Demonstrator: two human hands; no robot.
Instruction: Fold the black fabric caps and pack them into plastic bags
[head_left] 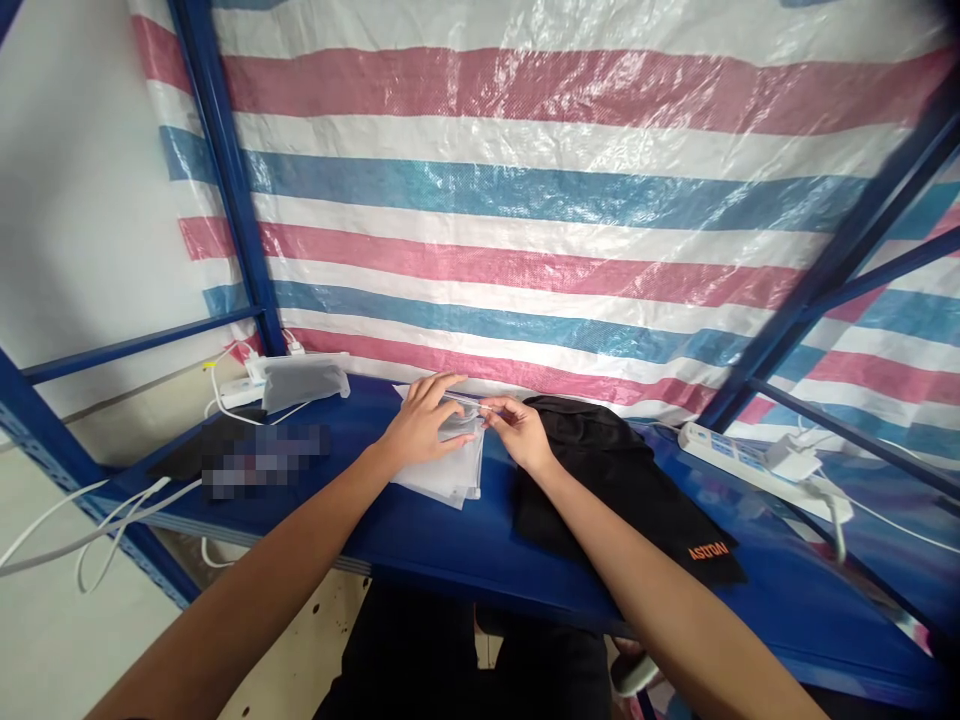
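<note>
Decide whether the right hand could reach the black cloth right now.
Probably yes: the right hand is right beside the black cloth with nothing between, though its fingers are busy at the plastic bag.

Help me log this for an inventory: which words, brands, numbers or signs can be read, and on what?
"ASLITO...": orange lettering on the black cloth; last characters unclear.
Pixelated patch on the table: unreadable.
Power strip at right: any markings too small.
Plastic bags: none readable.
</note>
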